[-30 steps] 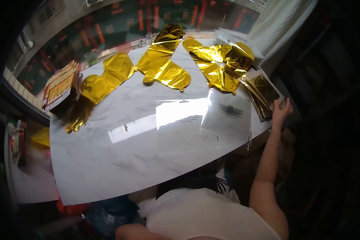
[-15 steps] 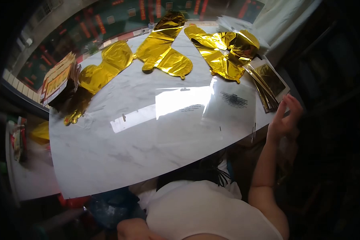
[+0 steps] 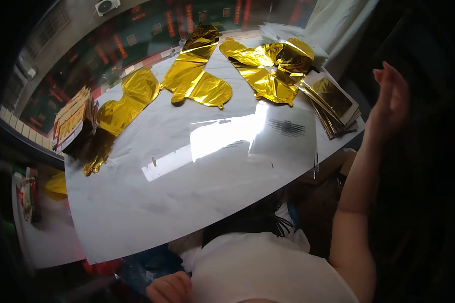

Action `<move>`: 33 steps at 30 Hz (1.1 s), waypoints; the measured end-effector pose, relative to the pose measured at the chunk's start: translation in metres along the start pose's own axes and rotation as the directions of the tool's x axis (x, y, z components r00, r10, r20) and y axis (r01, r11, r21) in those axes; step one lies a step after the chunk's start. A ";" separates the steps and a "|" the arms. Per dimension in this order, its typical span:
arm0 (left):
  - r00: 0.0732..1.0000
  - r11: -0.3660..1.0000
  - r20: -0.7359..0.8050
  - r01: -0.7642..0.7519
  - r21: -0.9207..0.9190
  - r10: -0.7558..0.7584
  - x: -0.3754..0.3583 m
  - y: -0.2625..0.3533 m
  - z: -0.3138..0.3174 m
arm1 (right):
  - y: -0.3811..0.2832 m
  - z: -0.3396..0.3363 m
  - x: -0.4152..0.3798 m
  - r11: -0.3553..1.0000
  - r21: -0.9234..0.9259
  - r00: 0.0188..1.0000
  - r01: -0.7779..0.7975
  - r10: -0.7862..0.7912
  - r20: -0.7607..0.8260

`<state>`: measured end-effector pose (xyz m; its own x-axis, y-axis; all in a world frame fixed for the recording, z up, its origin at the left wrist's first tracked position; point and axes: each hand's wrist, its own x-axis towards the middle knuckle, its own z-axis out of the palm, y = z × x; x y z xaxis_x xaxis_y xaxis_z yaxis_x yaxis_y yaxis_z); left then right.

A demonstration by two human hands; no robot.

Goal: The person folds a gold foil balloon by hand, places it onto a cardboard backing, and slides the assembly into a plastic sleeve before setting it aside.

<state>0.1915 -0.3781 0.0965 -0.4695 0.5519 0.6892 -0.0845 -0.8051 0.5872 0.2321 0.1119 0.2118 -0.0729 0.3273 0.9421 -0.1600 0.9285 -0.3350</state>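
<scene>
My right hand (image 3: 393, 101) is raised off the table's right edge, fingers apart, holding nothing. Nearest to it lies a stack of flat packets (image 3: 333, 103) with gold foil inside. My left hand (image 3: 170, 289) is low by my body, fingers curled; what is in it, if anything, is hidden. Flat gold foil balloons spread over the white table (image 3: 187, 207): one at the left (image 3: 131, 96), one in the middle (image 3: 199, 81), and a crumpled one (image 3: 275, 76) at the right. Clear plastic sleeves (image 3: 288, 144) lie in front of them.
A stack of printed packs (image 3: 76, 121) stands at the table's left end. Beyond the table is a window, with a pale curtain (image 3: 333, 25) at the right. A side surface (image 3: 50, 242) at the lower left holds packages, and blue plastic (image 3: 154, 267) lies below the table.
My right hand has lifted up and to the right, away from the packets. My left hand stays low by my body. The view has shifted slightly.
</scene>
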 end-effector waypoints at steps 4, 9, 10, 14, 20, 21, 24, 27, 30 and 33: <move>0.958 0.999 -0.284 0.015 -0.041 -0.026 -0.020 -0.003 0.005 | 0.125 0.037 0.032 0.868 -0.473 0.855 -0.149 0.354 0.379; 0.818 0.997 -0.573 0.003 -0.078 -0.047 -0.020 -0.006 0.010 | 0.289 0.069 0.015 0.497 -0.866 0.631 -0.054 0.689 0.356; 0.821 0.998 -0.571 -0.015 -0.063 -0.023 -0.019 -0.008 0.009 | 0.311 0.073 0.009 0.462 -0.887 0.581 -0.011 0.725 0.371; 0.735 0.996 -0.677 -0.023 -0.081 -0.038 -0.019 -0.017 0.007 | 0.357 0.098 -0.015 0.375 -0.927 0.488 -0.002 0.810 0.326; 0.676 0.992 -0.735 -0.120 -0.050 0.045 -0.015 -0.029 0.002 | 0.363 0.109 -0.027 0.249 -0.968 0.465 -0.022 0.860 0.211; 0.676 0.988 -0.735 -0.139 -0.065 0.047 -0.013 -0.030 0.001 | 0.362 0.108 -0.028 0.263 -0.965 0.478 -0.006 0.848 0.228; 0.684 0.983 -0.730 -0.129 -0.129 -0.006 -0.007 -0.034 -0.001 | 0.355 0.097 -0.021 0.323 -0.945 0.567 -0.042 0.787 0.244; 0.722 0.990 -0.690 -0.060 -0.126 -0.044 -0.002 -0.032 -0.001 | 0.342 0.086 -0.007 0.455 -0.871 0.740 -0.183 0.648 0.183; 0.710 0.992 -0.703 -0.061 -0.113 -0.036 -0.005 -0.034 0.001 | 0.335 0.068 0.010 0.622 -0.774 0.956 -0.123 0.284 0.076; 0.682 0.993 -0.726 0.001 -0.121 -0.089 -0.013 -0.031 0.000 | 0.312 0.057 0.034 0.743 -0.664 0.994 -0.080 0.105 -0.002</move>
<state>0.2001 -0.3602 0.0691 -0.9506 0.2904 0.1099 -0.1906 -0.8251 0.5319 0.1237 0.4027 0.1387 -0.0875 0.4233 0.9018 0.5411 0.7803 -0.3137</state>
